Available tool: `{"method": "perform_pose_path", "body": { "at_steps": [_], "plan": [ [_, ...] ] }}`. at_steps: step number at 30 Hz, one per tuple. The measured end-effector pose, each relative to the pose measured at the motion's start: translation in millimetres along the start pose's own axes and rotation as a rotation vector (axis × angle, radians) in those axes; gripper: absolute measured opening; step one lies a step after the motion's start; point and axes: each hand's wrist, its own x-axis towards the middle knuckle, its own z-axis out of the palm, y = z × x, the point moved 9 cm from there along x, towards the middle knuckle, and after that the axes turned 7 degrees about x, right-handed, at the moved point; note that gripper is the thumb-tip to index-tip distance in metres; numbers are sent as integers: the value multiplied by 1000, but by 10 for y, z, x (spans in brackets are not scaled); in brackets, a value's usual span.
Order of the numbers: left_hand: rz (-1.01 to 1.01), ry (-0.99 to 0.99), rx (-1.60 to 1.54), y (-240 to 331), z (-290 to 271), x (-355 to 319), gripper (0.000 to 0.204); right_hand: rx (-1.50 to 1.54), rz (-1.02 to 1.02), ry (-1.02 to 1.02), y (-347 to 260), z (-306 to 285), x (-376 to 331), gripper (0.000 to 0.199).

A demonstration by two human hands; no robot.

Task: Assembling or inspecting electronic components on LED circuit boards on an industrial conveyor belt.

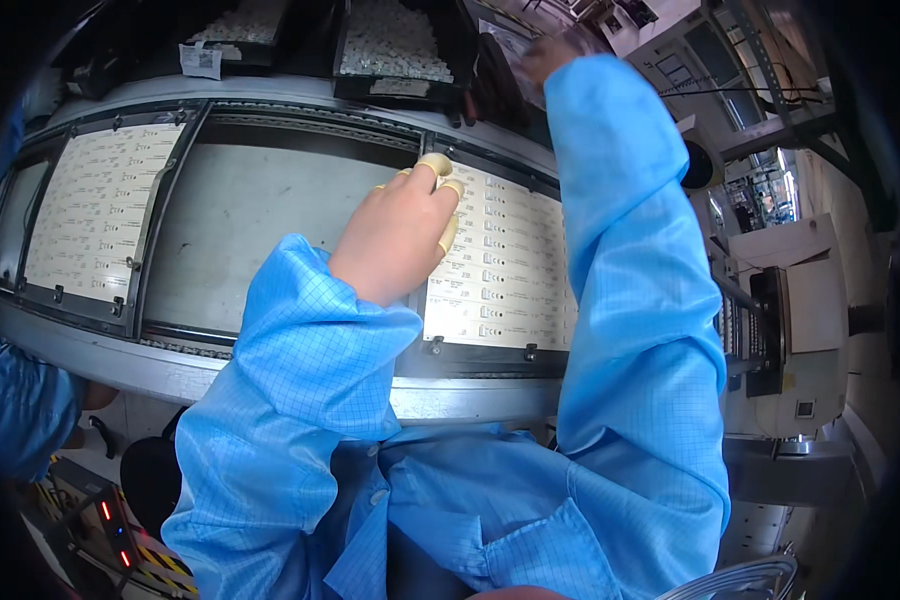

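Conveyor [460, 400], bins [355, 87] of white parts [395, 40], left hand [395, 232] at panel [510, 260]

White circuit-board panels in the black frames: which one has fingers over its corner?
The right-hand panel: the left hand's fingers, in yellow finger cots, are over its upper left corner. The left-hand panel has no fingers over it.

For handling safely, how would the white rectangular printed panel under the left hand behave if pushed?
The panel is probably stiff, lying without visible sag. The black rectangular frame around it might limit sliding. Its broad, low shape seems unlikely to tip.
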Motion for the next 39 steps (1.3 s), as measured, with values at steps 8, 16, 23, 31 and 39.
{"method": "perform_pose_path", "body": {
  "at_steps": [8, 16, 23, 31, 39],
  "plan": [
    [-95, -18, 84, -321, -85, -251, 23, 222, 235, -29, -1386, -144, -446, 58],
    [-118, -11, -42, -410, -88, -218, 22, 641, 90, 16, -1289, -635, -1190, 53],
    [-522, -115, -747, -238, -97, -159, 25, 1496, 181, 0, -1466, -1051, -2996, 52],
    [-582, -345, -926, 431, 658, 194, 29, 1866, 165, 48, -1917, -789, -3687, 51],
    [-618, -428, -701, 529, 1295, 321, 36, 990, 194, 361, -1679, -834, -3768, 48]
  ]
}}
